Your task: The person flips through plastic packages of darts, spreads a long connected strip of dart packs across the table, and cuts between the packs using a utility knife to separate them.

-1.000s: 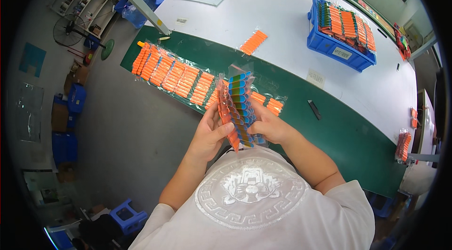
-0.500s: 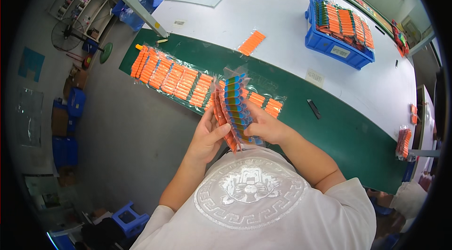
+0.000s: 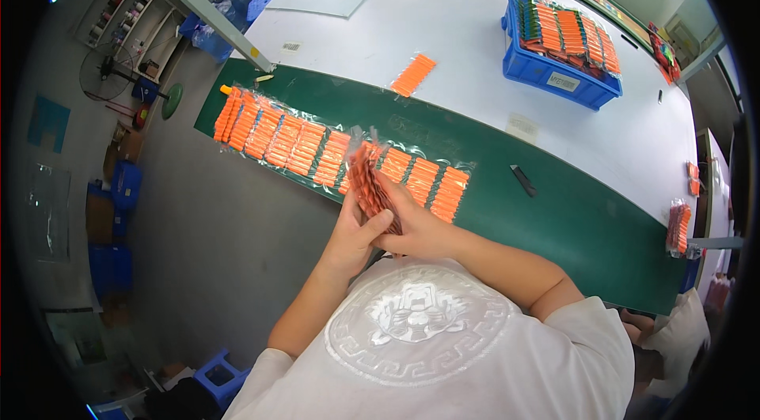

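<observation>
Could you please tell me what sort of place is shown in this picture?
Probably a workshop or packing room: a long worktable bears a row of orange packets in clear film, and a blue plastic crate on it is heaped with similar ones.

White label (image 3: 563, 82) on blue bin (image 3: 526, 68), print unclear.

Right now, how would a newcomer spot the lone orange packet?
On the big white tabletop, look left of the blue crate. Just beyond the green strip lies the film-wrapped orange packet; unlike the packets lined up on the green or filling the crate, it lies by itself.
</observation>
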Demonstrator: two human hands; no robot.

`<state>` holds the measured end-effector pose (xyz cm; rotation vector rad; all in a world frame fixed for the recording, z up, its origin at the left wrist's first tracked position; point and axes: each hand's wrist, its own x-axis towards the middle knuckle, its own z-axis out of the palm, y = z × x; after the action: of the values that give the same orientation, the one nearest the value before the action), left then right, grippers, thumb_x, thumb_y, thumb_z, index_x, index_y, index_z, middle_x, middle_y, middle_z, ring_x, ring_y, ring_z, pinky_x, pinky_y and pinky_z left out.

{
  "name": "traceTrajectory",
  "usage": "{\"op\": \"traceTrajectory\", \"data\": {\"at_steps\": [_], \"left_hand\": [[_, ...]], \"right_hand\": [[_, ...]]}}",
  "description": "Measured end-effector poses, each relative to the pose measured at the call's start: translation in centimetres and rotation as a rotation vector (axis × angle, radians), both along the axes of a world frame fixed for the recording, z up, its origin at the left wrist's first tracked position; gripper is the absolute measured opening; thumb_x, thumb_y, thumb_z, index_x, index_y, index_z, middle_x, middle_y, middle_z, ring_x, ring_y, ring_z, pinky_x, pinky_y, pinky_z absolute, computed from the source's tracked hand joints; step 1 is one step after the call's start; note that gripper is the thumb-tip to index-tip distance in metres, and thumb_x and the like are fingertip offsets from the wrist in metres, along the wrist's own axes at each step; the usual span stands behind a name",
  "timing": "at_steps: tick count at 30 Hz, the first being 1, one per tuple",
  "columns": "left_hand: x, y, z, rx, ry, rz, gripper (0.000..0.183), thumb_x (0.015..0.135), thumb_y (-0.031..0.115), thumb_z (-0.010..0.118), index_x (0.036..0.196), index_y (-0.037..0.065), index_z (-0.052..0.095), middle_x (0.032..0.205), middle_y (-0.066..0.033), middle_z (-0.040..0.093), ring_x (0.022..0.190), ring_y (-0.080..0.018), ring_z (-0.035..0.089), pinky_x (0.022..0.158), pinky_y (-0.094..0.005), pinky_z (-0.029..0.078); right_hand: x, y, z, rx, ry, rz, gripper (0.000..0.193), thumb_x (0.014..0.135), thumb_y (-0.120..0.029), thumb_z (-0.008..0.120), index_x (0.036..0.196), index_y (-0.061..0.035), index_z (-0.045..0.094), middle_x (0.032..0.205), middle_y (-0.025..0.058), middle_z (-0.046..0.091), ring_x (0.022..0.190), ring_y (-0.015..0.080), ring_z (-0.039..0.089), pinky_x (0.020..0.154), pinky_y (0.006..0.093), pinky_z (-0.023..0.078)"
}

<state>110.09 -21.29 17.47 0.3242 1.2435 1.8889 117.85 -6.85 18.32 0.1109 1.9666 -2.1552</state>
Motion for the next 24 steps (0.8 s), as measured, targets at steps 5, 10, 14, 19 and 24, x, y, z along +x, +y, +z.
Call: {"op": "traceTrajectory", "data": {"at_steps": [5, 10, 14, 19, 24], "left_hand": [[-0.2, 1.1, -1.7, -0.021, -0.137, 0.005, 0.054, 0.097, 0.026, 0.058, 0.142, 0.012, 0.032, 0.127, -0.0031, 0.052, 0.118, -0.0181, 0.053, 0.099, -0.0393, 0.043], [-1.5, 2.8, -4.5, -0.092, -0.209, -0.108, 0.051, 0.101, 0.033, 0.05, 0.144, 0.013, 0.032, 0.13, -0.0043, 0.05, 0.119, -0.0183, 0.051, 0.098, -0.0412, 0.043], [-1.5, 2.1, -5.7, -0.342, -0.249, -0.075, 0.061, 0.098, 0.041, 0.052, 0.145, 0.008, 0.031, 0.133, -0.0089, 0.049, 0.122, -0.0244, 0.049, 0.097, -0.0515, 0.042], [-1.1, -2.4, -7.7, -0.5, -0.304, 0.028, 0.046, 0.099, 0.035, 0.054, 0.131, 0.004, 0.047, 0.127, -0.0143, 0.056, 0.116, -0.026, 0.056, 0.092, -0.0459, 0.049], [-1.1, -5.4, -8.9, -0.615, -0.386, 0.082, 0.036, 0.099, 0.031, 0.054, 0.123, 0.004, 0.053, 0.117, -0.0131, 0.063, 0.107, -0.024, 0.062, 0.089, -0.0399, 0.051]], "right_hand": [[-0.7, 0.0, -5.8, 0.115, 0.254, -0.123, 0.085, 0.081, -0.012, 0.054, 0.153, -0.0029, 0.01, 0.139, 0.0282, 0.031, 0.133, 0.0358, 0.033, 0.11, 0.0429, 0.031], [-1.2, 1.3, -8.1, -0.087, 0.052, -0.184, 0.081, 0.079, -0.005, 0.055, 0.152, -0.0062, 0.019, 0.129, 0.0142, 0.045, 0.121, 0.0291, 0.048, 0.103, 0.0382, 0.04], [-1.5, 6.3, -10.3, -0.671, -0.34, -0.283, 0.066, 0.077, -0.019, 0.057, 0.139, -0.0173, 0.037, 0.102, 0.0045, 0.052, 0.088, 0.0161, 0.057, 0.068, 0.0371, 0.053], [-4.2, 18.9, -13.8, 0.028, -0.231, -0.71, 0.072, 0.074, -0.011, 0.059, 0.143, -0.0145, 0.038, 0.104, 0.0111, 0.057, 0.088, 0.0167, 0.059, 0.071, 0.0362, 0.051], [-7.9, 27.9, -19.2, 0.994, -0.554, -0.821, 0.091, 0.075, -0.032, 0.065, 0.151, -0.0145, 0.018, 0.133, 0.0288, 0.04, 0.115, 0.0494, 0.049, 0.094, 0.0547, 0.044]]}}
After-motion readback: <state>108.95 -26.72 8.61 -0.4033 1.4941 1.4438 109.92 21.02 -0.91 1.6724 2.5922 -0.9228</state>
